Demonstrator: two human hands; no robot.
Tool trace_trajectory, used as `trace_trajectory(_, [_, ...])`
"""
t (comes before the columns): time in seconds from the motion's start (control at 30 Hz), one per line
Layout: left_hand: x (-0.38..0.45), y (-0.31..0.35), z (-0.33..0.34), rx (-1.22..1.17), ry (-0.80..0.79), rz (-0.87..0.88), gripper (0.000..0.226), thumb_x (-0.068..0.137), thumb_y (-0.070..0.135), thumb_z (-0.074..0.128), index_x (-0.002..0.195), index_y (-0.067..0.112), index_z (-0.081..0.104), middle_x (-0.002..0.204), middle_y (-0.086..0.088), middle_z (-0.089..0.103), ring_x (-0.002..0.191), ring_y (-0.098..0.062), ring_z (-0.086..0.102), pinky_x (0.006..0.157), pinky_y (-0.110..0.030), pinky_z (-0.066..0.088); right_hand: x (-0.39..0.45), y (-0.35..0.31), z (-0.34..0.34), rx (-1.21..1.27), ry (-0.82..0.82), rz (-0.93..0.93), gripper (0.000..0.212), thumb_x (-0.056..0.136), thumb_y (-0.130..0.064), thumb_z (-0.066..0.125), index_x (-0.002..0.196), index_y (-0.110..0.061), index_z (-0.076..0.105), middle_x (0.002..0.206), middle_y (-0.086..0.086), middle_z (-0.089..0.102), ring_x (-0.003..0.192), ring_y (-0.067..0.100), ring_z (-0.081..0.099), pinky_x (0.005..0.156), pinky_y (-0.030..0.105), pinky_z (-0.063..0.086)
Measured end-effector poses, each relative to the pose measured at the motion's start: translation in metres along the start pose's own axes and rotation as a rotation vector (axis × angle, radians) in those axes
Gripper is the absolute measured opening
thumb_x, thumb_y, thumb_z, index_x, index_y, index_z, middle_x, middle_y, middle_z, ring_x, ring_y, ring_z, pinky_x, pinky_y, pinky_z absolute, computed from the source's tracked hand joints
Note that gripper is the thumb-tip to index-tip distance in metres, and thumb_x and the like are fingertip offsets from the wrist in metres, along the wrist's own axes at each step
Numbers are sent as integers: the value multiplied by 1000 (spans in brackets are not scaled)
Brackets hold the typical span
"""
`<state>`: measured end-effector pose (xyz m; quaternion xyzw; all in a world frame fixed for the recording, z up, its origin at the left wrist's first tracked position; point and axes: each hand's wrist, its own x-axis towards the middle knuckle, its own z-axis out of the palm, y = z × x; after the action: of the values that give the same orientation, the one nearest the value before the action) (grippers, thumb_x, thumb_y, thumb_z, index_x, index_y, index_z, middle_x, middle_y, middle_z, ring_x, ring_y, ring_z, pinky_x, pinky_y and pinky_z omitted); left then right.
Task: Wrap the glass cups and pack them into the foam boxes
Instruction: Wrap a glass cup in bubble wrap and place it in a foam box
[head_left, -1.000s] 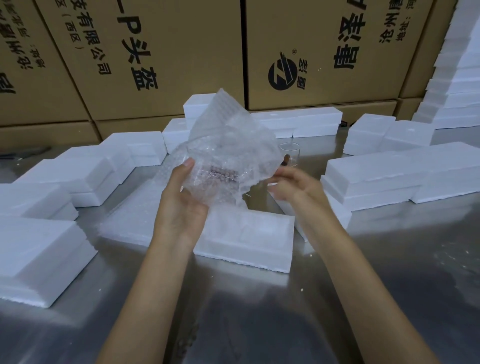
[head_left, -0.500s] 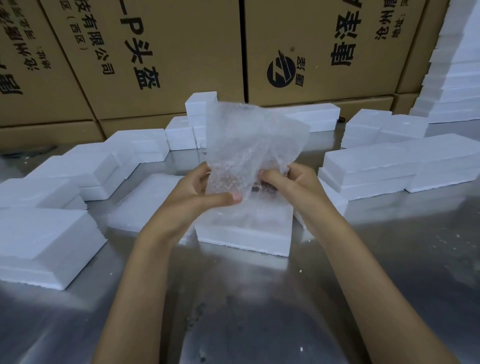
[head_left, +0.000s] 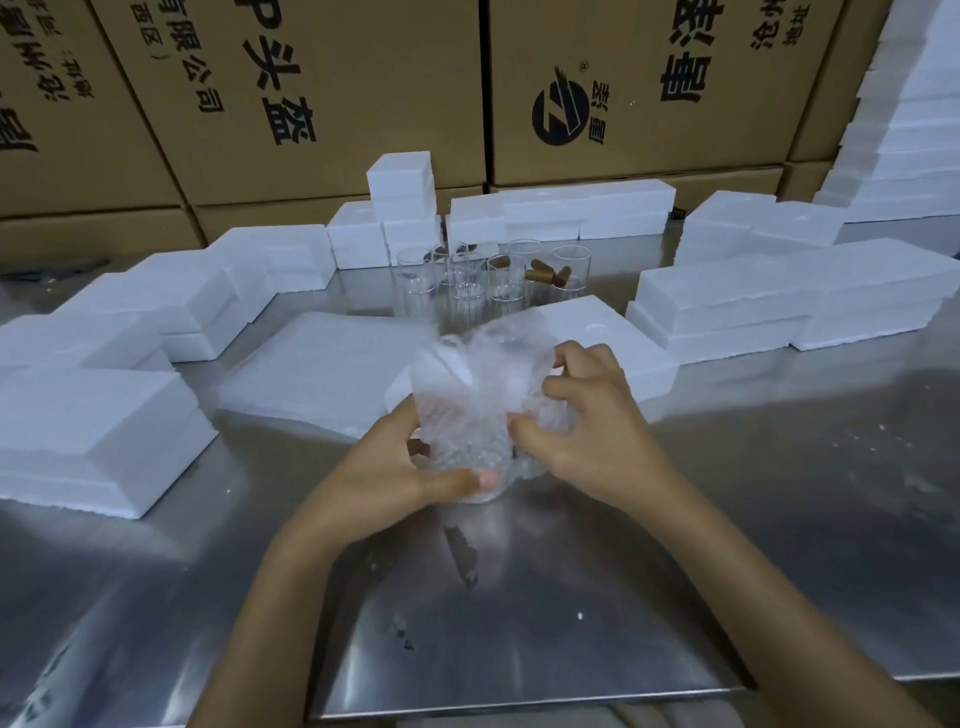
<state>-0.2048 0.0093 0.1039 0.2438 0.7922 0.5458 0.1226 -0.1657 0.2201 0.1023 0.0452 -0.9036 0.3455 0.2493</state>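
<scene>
Behind the bubble wrap — lowered now — glass cups show.

The crumpled clear bubble wrap hides what it contains. The brown printed cardboard cartons and the right white foam stack are cut by the edges.

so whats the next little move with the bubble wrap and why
Probably fold the loose upper flap down. Both the left hand and right hand grip the bubble wrap bundle, but its top edge stands open and crumpled, so the wrapping looks unfinished.
</scene>
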Motion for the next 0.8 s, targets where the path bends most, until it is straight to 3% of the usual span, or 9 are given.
trace_trajectory(0.1, [-3,6,-2,-191,63,87,46,71,55,82,111,36,68,116,10,73,104,-8,70,80,-21,56,-2,0,2,-8,37,-34,21,78,-35,78,74,-18,67,110,-15,48,111,7,35,99,32,36])
trace_trajectory(0.23, [3,6,1,-83,193,209,33,80,20,75,103,39,62,103,16,65,85,-9,61,67,-31,51,-3,-6,5,33,95,-52,22,75,-26,76,85,-19,57,106,-12,49,105,9,39,90,27,37])
trace_trajectory(0.33, [11,3,16,54,250,262,29,80,-3,65,87,25,69,87,15,57,82,-11,51,69,-21,39,-8,-17,9,18,179,-105,28,74,-14,66,95,-23,50,97,-11,46,93,10,40,76,22,34])
trace_trajectory(0.43, [12,1,28,239,322,254,23,76,11,53,74,31,65,95,11,51,95,-13,42,75,-14,34,-21,-26,14,-28,135,-210,25,75,-15,60,100,-18,62,97,-8,56,92,14,46,80,27,38])
trace_trajectory(0.53, [11,-8,24,378,279,213,20,86,3,53,75,13,68,106,6,49,101,-12,37,81,-17,31,-31,-31,15,-159,71,-284,28,74,-29,56,97,-17,67,98,-10,59,95,14,49,88,27,36])
trace_trajectory(0.63, [5,-5,18,259,324,213,15,85,12,55,77,23,61,104,11,53,102,-9,46,80,-15,33,-34,-34,16,-283,-2,-317,26,76,-35,55,90,-17,67,96,-9,59,96,17,52,94,32,36])
trace_trajectory(0.7, [-1,1,13,137,372,238,19,77,18,51,88,30,60,104,14,59,102,-10,52,76,-16,38,-34,-34,18,-363,-59,-325,27,79,-38,55,89,-17,68,94,-9,59,99,18,51,100,32,31])
trace_trajectory(0.8, [-7,5,12,255,268,332,28,73,24,48,96,27,65,105,15,64,108,-12,54,85,-15,39,-32,-35,20,-392,-117,-307,33,82,-42,52,99,-20,70,97,-12,60,106,14,48,111,31,21])
